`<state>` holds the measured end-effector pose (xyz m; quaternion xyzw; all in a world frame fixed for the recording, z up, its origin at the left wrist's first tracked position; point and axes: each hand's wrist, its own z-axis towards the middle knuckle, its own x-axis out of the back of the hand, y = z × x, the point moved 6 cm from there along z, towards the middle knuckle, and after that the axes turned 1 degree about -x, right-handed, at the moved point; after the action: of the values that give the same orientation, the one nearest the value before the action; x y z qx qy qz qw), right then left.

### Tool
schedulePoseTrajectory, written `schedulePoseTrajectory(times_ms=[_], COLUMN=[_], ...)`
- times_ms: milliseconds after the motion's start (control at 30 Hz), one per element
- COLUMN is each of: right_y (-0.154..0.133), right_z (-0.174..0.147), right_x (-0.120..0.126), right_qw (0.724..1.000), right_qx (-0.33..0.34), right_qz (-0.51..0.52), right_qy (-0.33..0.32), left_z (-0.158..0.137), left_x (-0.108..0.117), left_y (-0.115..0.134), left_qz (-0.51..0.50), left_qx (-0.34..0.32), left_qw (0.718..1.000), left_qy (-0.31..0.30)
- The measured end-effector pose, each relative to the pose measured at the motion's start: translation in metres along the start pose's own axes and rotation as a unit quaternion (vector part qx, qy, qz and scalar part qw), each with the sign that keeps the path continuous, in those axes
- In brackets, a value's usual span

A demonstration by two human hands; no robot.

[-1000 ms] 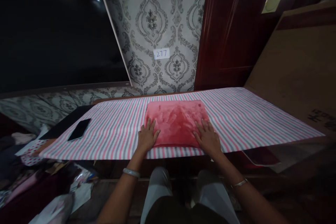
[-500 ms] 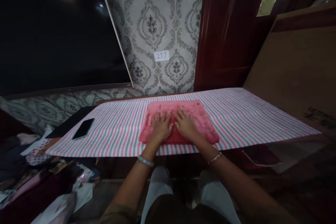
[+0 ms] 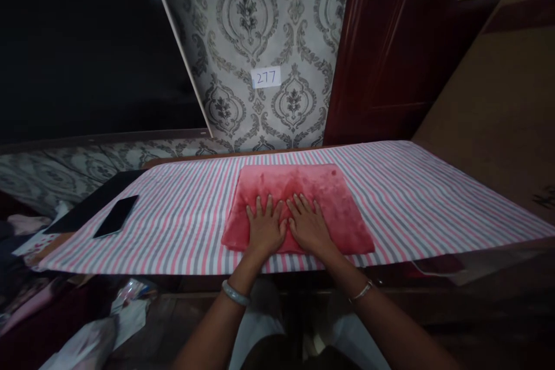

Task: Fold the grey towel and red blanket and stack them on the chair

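Note:
A pink-red, plush-looking folded cloth (image 3: 338, 202) lies flat, its surface marked by darker dents. On its near left half rests my left hand (image 3: 265, 228), palm down with the fingers spread. Beside it my right hand (image 3: 309, 225) is also flat on the fabric, fingers apart, the two thumbs almost touching. Neither hand grips anything. Under the folded cloth spreads a striped tablecloth (image 3: 186, 208) in pink, grey and white.
A dark phone (image 3: 116, 217) lies on the left of the tablecloth. Behind stand a large black screen (image 3: 95, 52) and a patterned wall with a paper label (image 3: 266, 77). A cardboard box (image 3: 498, 110) is at the right. Clutter (image 3: 95, 335) fills the lower left.
Both hands have slid towards me on the folded cloth, from its middle to its near part, still flat. The camera view has come closer and tilted down.

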<state>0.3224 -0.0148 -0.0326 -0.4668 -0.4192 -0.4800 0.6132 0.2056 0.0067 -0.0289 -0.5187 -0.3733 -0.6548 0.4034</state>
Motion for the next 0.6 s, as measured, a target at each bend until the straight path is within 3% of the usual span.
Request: schedulePoseTrajectory(times_ms=[267,467,600], right_y=[-0.001,-0.001,0.031], right_z=[-0.001,0.003,-0.002], right_x=[0.001,0.006,0.024], right_qw=[1.0,0.999,0.993], right_qx=[-0.002,0.006,0.015], right_qz=[0.006,0.037,0.092], right_qy=[-0.012,-0.003,0.077], left_z=[0.001,0.0,-0.002], left_x=[-0.003,0.008,0.028], left_y=[-0.003,-0.001,-0.011], left_qz=[-0.008,-0.016,-0.055], left_qx=[0.003,0.01,-0.009], left_qw=[1.0,1.0,0.998], left_qy=[-0.005,-0.009,-0.032])
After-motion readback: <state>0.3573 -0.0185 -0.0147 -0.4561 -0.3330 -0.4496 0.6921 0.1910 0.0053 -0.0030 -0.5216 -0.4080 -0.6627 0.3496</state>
